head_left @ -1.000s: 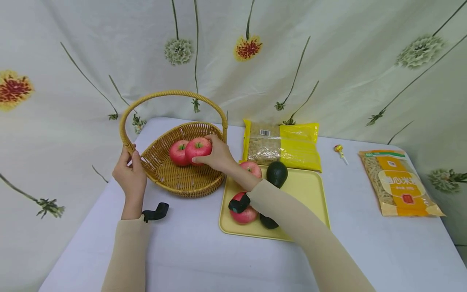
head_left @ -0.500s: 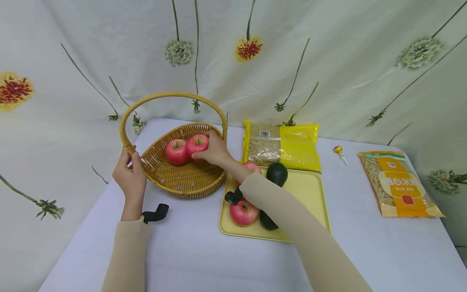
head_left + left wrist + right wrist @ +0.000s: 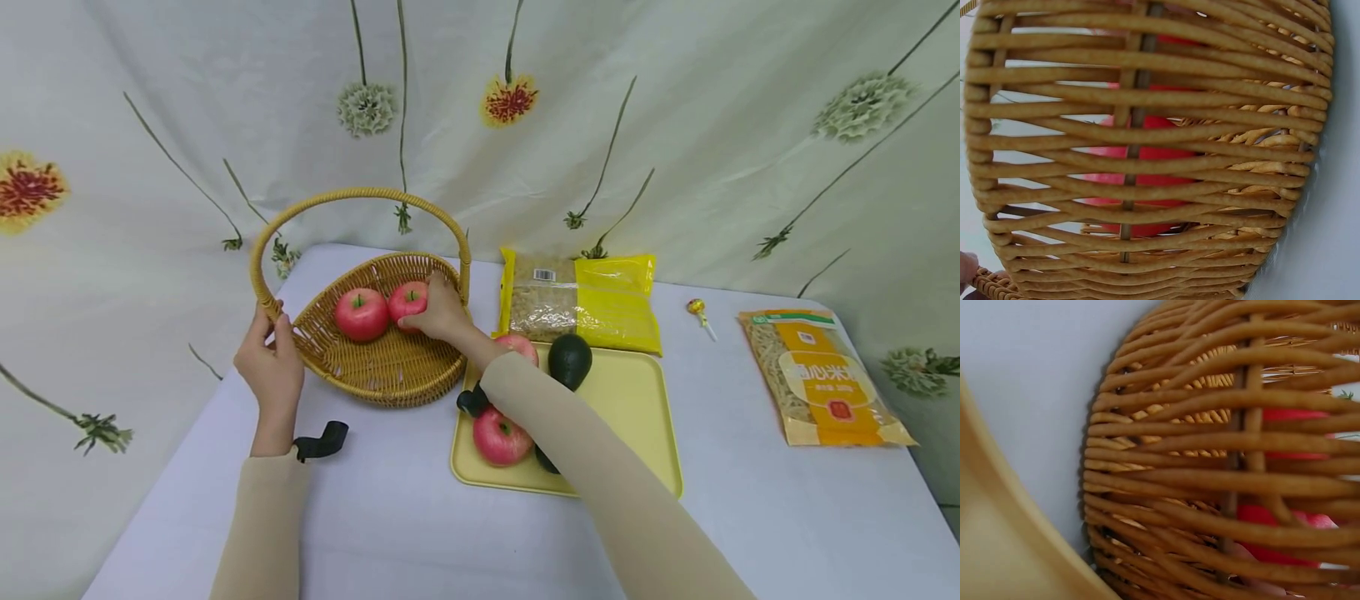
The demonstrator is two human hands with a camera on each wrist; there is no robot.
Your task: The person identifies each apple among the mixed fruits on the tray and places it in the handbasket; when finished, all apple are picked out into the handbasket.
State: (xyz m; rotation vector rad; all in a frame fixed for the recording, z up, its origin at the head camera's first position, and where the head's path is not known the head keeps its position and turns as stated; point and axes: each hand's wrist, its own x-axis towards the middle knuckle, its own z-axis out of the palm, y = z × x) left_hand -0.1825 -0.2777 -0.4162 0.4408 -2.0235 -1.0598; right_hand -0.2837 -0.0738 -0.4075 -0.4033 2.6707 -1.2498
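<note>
A wicker basket (image 3: pixel 382 375) with a tall arched handle stands at the left of the table. My left hand (image 3: pixel 272 362) grips the handle's left base, beside the rim. Inside the basket, my right hand (image 3: pixel 444 312) holds a red apple (image 3: pixel 405 305) near the right wall, thumb at its front. Another red apple (image 3: pixel 362 315) lies just left of it. In the left wrist view, the woven side (image 3: pixel 1222 165) fills most of the picture, with red showing through the gaps. The right wrist view also looks through the weave (image 3: pixel 1166 462); most of the hand is hidden there.
Right of the basket lies a yellow tray (image 3: pixel 637 425) with red apples (image 3: pixel 501 437) and dark green avocados (image 3: pixel 570 361), partly covered by the right arm. Behind it is a yellow food bag (image 3: pixel 615 302). Farther right are a lollipop (image 3: pixel 698 315) and an orange noodle bag (image 3: pixel 825 375).
The right hand has lowered its apple deeper into the basket, and it no longer overlaps the other apple. That other apple has shifted slightly left. The left hand has stayed almost still.
</note>
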